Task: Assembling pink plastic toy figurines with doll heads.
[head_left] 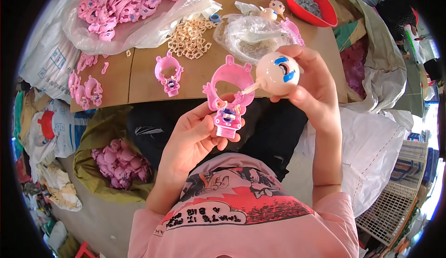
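My left hand [200, 130] is closed round the lower part of a pink plastic toy shell [228, 118], which has a large round opening, small ears and a dark-blue part low in its middle. Between the fingers of my right hand [312, 81] is a cream plastic ball [277, 73] with a blue-and-dark eye design and a narrow stem. The stem points left, its tip over the right side of the shell's opening; whether they touch I cannot tell. A similar pink shell [168, 74] lies on the table to the left.
Pink parts [127, 5] fill a clear plastic bag at the far left. Small cream pieces [189, 39] lie heaped beside a crumpled clear bag [253, 35]. A red scoop [312, 2] holds grey bits. An olive sack [97, 156] with pink pieces stands below the table's left edge.
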A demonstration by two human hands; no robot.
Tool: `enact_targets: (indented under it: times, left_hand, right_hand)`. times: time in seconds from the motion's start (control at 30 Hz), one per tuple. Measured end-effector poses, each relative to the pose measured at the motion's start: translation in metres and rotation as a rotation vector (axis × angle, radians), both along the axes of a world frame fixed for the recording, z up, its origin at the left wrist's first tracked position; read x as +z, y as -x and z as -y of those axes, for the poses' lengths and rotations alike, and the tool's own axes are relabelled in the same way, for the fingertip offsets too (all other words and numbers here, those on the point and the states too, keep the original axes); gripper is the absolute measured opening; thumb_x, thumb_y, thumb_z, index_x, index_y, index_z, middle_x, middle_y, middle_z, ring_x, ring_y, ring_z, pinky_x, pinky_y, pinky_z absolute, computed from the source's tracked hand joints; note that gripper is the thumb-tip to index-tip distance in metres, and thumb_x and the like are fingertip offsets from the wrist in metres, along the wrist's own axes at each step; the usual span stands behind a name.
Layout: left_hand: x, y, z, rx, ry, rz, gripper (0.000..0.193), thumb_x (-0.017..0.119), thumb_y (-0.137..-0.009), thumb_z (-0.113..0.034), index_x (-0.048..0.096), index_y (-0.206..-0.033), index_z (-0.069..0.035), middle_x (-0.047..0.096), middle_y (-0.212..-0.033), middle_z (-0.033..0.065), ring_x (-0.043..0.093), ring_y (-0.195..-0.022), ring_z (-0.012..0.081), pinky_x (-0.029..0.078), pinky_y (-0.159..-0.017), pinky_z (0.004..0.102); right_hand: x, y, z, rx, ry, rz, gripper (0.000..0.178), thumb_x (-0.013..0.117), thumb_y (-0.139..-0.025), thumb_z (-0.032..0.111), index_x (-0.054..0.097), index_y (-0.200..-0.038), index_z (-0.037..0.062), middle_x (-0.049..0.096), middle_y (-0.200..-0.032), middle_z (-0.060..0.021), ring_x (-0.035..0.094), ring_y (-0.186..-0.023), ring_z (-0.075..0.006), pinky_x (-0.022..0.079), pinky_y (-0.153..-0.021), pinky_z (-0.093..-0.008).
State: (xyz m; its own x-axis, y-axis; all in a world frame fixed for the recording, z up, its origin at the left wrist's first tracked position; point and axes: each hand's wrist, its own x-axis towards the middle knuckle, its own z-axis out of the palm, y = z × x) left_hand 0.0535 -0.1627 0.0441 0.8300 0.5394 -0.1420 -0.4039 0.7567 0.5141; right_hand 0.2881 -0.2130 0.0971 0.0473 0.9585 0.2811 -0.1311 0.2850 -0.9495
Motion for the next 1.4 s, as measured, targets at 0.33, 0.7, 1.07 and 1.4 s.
enact_targets:
  times: [0.33,0.7,1.07,1.4]
  left_hand:
    - [0.000,0.000,0.001,0.008,0.027,-0.019,0.071,0.063,-0.088,-0.027,0.025,-0.143,-0.002,0.060,-0.113,0.0228,0.067,-0.085,0.0255,0.051,-0.064,0.0269]
    - [-0.003,0.002,-0.001,0.010,0.074,0.017,0.069,0.061,-0.090,-0.027,0.025,-0.143,-0.004,0.059,-0.111,0.0270,0.067,-0.084,0.0261,0.049,-0.063,0.0261]
    - [-0.003,0.003,-0.005,-0.024,0.116,0.073,0.071,0.061,-0.089,-0.029,0.024,-0.143,-0.002,0.059,-0.112,0.0268,0.067,-0.082,0.0252,0.049,-0.061,0.0245]
    - [-0.004,0.003,-0.007,-0.042,0.110,0.077,0.071,0.061,-0.089,-0.029,0.023,-0.143,-0.001,0.060,-0.111,0.0256,0.067,-0.082,0.0245,0.049,-0.061,0.0244]
  right_hand:
    - [0.011,-0.015,-0.017,0.004,-0.041,0.619,0.054,0.072,-0.080,0.023,0.052,-0.122,-0.0032,0.057,-0.125,-0.0153,0.054,-0.112,-0.0203,0.042,-0.089,-0.0312]
    - [0.003,-0.002,-0.028,0.125,-0.066,0.534,0.048,0.074,-0.077,0.019,0.058,-0.118,0.0004,0.055,-0.128,-0.0139,0.054,-0.111,-0.0197,0.041,-0.083,-0.0282]
    - [0.000,0.003,-0.034,0.143,-0.115,0.537,0.048,0.075,-0.075,0.023,0.060,-0.116,0.0014,0.058,-0.122,-0.0124,0.052,-0.109,-0.0198,0.040,-0.082,-0.0283]
    - [-0.003,0.004,-0.038,0.118,-0.124,0.515,0.044,0.075,-0.073,0.010,0.063,-0.115,0.0055,0.062,-0.117,-0.0047,0.054,-0.111,-0.0227,0.041,-0.095,-0.0354]
